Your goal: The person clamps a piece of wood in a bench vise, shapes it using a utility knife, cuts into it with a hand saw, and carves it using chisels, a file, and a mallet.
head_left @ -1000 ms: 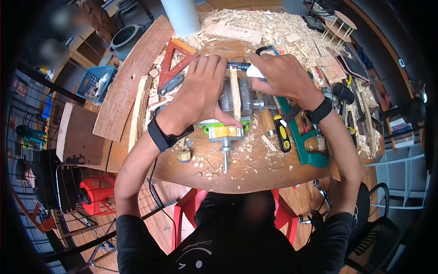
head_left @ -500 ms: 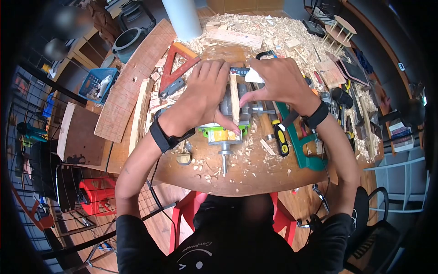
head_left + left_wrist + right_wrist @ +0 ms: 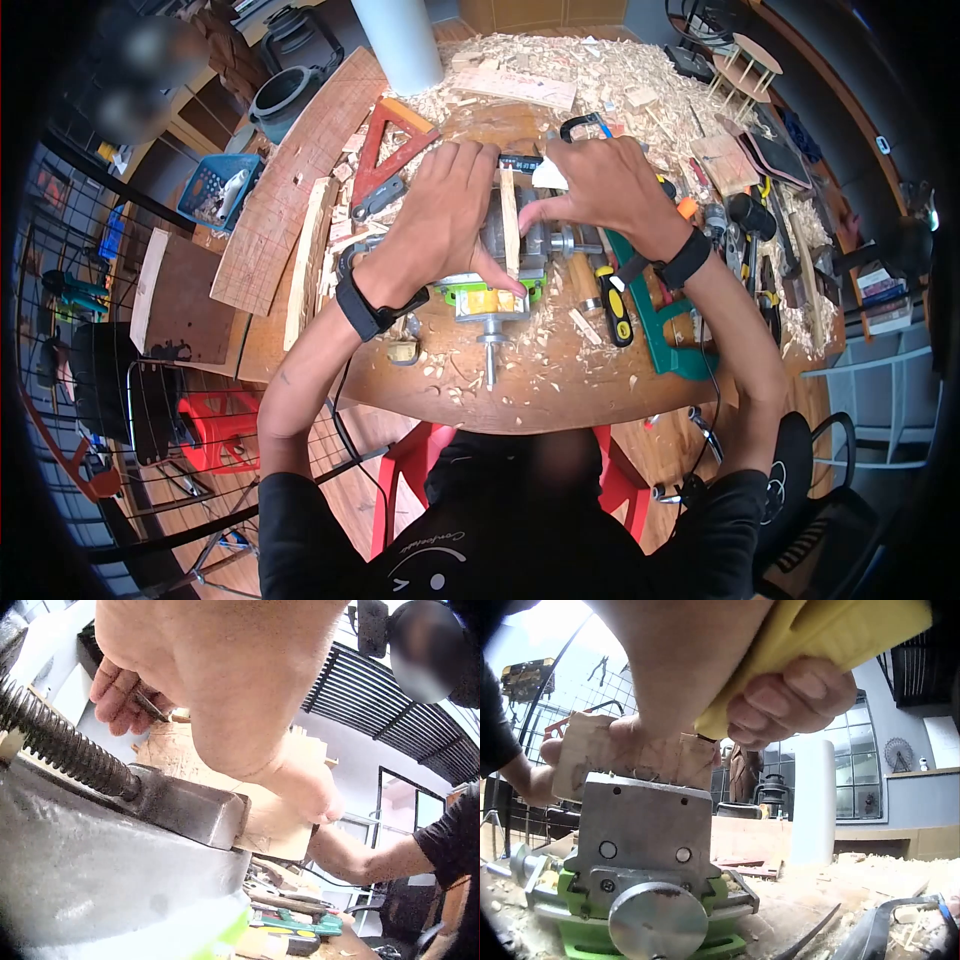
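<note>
Head view: the wood piece (image 3: pixel 510 220), upright in the vise (image 3: pixel 536 246), lies between the hands, its long axis running away from the person; left hand (image 3: pixel 432 215) alongside, thumb nearest, grip unclear; right hand (image 3: pixel 612 185) opposite, fingers wrapped round a yellow handle (image 3: pixel 825 634); farther, dark blade (image 3: pixel 520 163).

With elbows bending outward, a person is holding both arms forward, the left arm (image 3: pixel 315 375) and right arm (image 3: pixel 742 330) slanting inward so that the two hands are lying near each other but apart. The left hand (image 3: pixel 440 208) is showing its back, fingers (image 3: pixel 120 705) sitting side by side, thumb (image 3: pixel 498 274) standing wide of them toward the body. The right hand (image 3: pixel 615 185) is gripping, its fingers (image 3: pixel 810 681) folding over, its thumb (image 3: pixel 546 208) pointing leftward.
</note>
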The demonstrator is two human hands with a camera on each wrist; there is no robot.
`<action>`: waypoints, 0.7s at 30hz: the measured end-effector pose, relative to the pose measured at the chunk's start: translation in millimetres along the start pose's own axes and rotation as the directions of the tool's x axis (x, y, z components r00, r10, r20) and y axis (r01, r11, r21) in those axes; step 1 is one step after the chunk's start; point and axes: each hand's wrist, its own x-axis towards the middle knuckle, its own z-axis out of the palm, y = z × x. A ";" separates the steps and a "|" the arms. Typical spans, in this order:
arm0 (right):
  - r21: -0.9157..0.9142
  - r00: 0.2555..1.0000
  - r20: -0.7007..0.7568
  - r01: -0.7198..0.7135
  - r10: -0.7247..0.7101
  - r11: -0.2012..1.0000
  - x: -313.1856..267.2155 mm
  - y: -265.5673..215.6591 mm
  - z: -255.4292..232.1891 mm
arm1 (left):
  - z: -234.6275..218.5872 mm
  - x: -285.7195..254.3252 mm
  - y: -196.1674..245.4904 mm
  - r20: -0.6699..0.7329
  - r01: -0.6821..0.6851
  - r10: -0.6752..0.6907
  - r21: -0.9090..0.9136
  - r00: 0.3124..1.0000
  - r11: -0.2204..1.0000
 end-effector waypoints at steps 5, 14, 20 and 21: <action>-0.013 0.999 0.012 -0.042 0.042 0.999 -2.7 -3.4 -1.3 | 0.7 -0.9 1.0 -0.008 0.016 -0.016 0.004 1.000 1.000; -0.051 0.999 0.025 -0.039 0.041 0.998 -3.4 -3.8 -2.7 | -1.7 -3.8 4.6 -0.037 0.017 -0.012 0.137 0.999 0.990; -0.040 1.000 0.013 0.015 -0.015 0.999 0.2 1.1 -1.2 | -10.5 -1.1 7.3 0.041 0.034 -0.041 0.152 0.998 0.988; -0.034 1.000 0.015 0.026 -0.025 0.999 0.4 2.0 -0.1 | -10.2 -1.3 6.8 0.040 0.033 -0.040 0.152 0.998 0.988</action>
